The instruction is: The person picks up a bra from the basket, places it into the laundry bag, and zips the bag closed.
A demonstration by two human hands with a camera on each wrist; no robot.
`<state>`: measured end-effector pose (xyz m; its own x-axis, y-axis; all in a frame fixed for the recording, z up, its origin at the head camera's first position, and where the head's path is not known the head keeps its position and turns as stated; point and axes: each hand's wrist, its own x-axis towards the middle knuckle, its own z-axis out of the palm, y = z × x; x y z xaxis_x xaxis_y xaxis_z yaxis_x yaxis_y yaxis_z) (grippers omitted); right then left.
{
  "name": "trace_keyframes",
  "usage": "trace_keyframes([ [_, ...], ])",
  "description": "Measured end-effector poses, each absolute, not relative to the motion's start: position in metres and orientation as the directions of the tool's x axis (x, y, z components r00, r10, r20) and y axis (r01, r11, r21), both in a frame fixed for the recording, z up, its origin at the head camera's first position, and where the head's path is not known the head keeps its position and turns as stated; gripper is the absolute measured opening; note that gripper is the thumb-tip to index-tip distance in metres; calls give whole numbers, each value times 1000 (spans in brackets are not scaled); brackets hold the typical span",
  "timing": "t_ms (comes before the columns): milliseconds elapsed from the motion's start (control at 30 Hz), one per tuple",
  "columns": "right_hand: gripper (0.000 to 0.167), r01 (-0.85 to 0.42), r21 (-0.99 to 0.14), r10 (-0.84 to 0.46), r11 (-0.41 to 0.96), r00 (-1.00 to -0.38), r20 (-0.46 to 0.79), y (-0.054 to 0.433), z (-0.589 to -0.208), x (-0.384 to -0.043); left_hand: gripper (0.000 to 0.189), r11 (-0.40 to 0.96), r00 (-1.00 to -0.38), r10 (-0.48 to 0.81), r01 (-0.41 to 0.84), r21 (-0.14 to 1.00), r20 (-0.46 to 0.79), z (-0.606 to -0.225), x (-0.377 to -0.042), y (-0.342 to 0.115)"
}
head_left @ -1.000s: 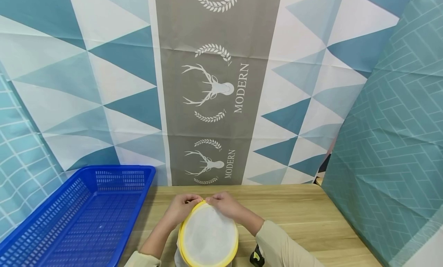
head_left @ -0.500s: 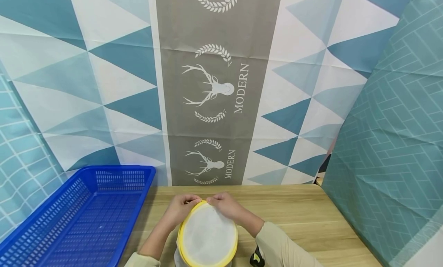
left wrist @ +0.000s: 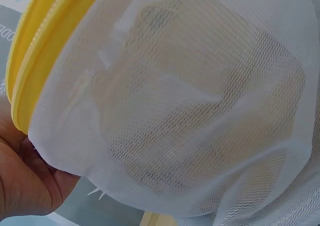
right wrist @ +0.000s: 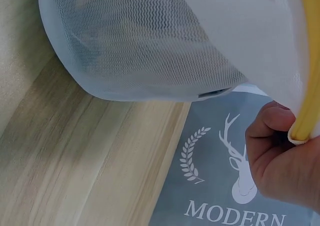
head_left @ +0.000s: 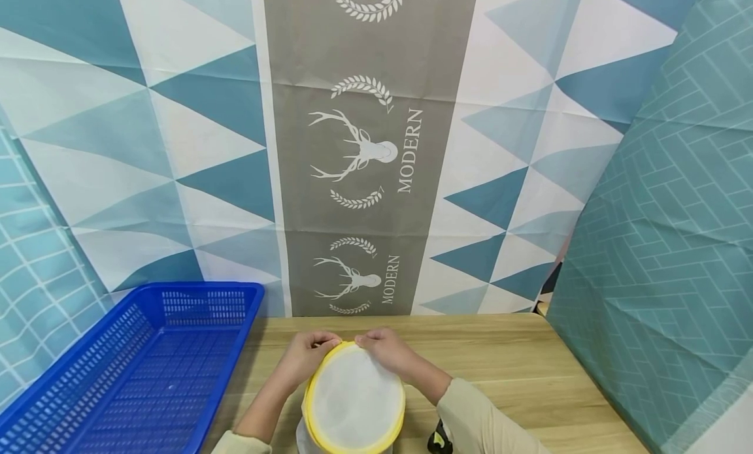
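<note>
A white mesh laundry bag (head_left: 357, 395) with a yellow zipper round its circular top stands at the table's front, top tilted up. At the zipper's far edge, my left hand (head_left: 308, 357) pinches the rim between thumb and fingers. My right hand (head_left: 385, 353) pinches the same rim just to the right, with a small gap between the two. In the left wrist view, the bag's see-through mesh side (left wrist: 200, 101) hangs in folds beside the left hand (left wrist: 30, 176). The right wrist view has the right hand (right wrist: 280, 156) gripping the yellow zipper band (right wrist: 311, 86).
A blue plastic basket (head_left: 232, 369) with slotted walls stands left of the bag. Near my right sleeve lies a small black object with a yellow-green mark (head_left: 438, 439), partly covered. The wooden table (head_left: 518, 375) runs back to a patterned cloth (head_left: 376, 212).
My hands have drawn slightly apart along the rim, the right one shifting a little to the right. The bag stays nearly where it was.
</note>
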<state>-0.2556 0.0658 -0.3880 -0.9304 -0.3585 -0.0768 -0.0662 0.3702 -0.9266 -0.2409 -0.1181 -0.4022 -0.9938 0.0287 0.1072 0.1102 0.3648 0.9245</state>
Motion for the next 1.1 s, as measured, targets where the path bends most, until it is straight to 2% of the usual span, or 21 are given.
trace_keyframes([
  [200, 31, -87, -922, -385, 377, -920, -71, 67, -387, -258, 13, 383, -993, 28, 116, 917, 114, -403, -241, -117],
  [533, 30, -214, -875, -490, 435, -871, -31, 65, -378, -258, 14, 392, -991, 56, 135, 910, 123, -403, -240, -117],
  [1100, 26, -192, -875, -425, 445, -905, -18, 61, -387, -261, 13, 396, -993, 22, 117, 911, 118, -403, -239, -117],
])
